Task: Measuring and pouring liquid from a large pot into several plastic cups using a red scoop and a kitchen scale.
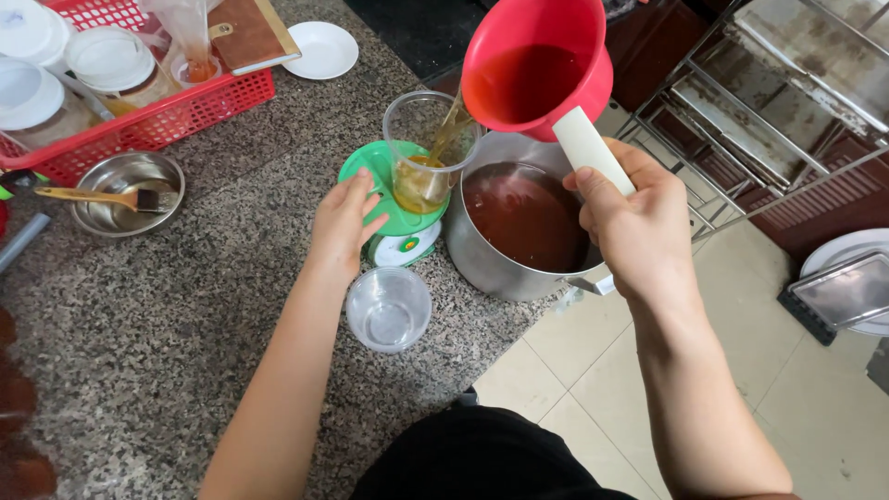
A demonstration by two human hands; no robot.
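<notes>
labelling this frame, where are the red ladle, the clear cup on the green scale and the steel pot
red ladle [532, 79]: head view, inside of its bowl
clear cup [428, 157]: head view, its side wall
steel pot [482, 264]: head view, outer wall near the counter

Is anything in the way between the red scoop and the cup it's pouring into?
Nothing visible is. The red scoop, held by the right hand, tips straight over the clear cup on the green scale. The left hand rests beside the scale, off the pouring path.

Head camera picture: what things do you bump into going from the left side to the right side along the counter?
Steel bowl with a brush → left hand → clear cup on the green scale → steel pot of dark liquid → right hand holding the red ladle.
</notes>
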